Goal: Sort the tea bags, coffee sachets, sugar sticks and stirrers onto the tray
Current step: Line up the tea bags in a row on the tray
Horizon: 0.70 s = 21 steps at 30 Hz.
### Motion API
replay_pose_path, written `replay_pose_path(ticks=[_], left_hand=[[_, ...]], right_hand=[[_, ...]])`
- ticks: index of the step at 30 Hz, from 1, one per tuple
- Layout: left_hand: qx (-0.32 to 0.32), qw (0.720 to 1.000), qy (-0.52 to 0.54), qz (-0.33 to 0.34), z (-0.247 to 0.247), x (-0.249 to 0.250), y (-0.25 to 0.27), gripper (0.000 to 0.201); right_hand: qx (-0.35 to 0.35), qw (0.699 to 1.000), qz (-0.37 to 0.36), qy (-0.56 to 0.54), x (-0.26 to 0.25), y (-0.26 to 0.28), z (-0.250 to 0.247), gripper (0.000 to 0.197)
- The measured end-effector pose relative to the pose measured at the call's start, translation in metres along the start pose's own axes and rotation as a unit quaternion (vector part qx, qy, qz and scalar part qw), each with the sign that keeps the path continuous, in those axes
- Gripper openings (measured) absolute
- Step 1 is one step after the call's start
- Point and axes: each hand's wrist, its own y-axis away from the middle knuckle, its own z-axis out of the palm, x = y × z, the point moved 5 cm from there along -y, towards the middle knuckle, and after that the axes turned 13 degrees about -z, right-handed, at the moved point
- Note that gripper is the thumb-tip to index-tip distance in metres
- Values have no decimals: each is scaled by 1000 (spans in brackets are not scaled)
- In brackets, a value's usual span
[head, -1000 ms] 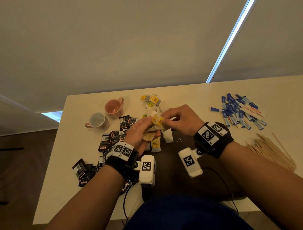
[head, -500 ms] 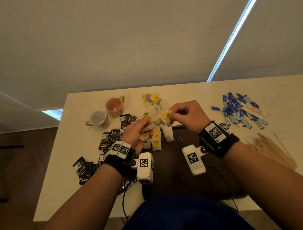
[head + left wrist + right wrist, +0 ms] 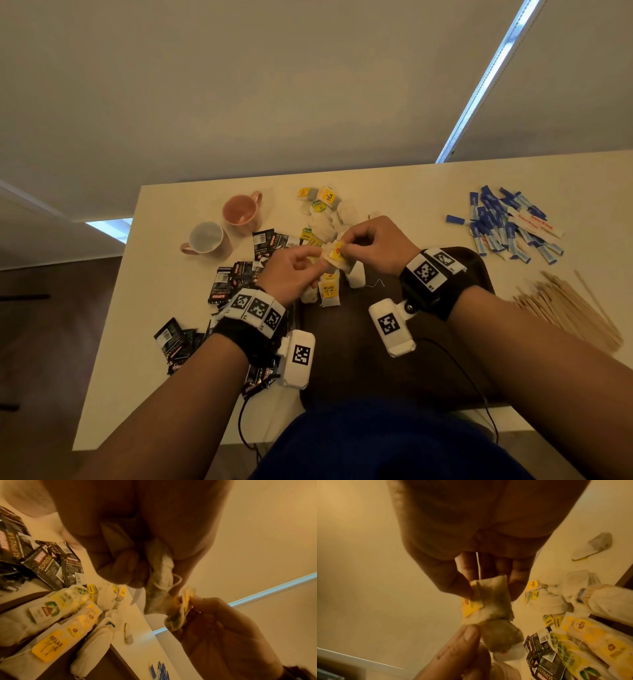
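Observation:
Both hands meet over the far edge of the dark brown tray. My right hand pinches a tea bag with a yellow tag between thumb and fingers. My left hand grips a second crumpled tea bag that touches the first, with its string looped between them. Several tea bags lie at the tray's far left corner, more tea bags in a heap on the table behind. Black coffee sachets lie left, blue sugar sticks and wooden stirrers right.
A pink cup and a white cup stand at the table's far left. One lone tea bag lies apart on the cream table. A black cable runs over the tray's near right part.
Half a second ago the hands were slightly apart, the right one lifted with the tagged bag. Now they have come back together, the two bags touching.

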Motion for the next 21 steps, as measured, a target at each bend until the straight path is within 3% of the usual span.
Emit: replay_pose_path(ticks=[5,10,15,21], left_hand=[[89,996,15,-19,-20,-18,0,12],[97,994,50,-29,-34,-26,1,14],[97,992,72,-39,-38,-32,-2,7],[92,992,71,-48,-37,-38,-6,10]], right_hand=[[47,999,-13,-10,9,-4,5,8],[57,998,25,30,36,1,17,15],[-45,989,108,95,55,1,55,15],[-210,951,139,177,66,-4,114,18]])
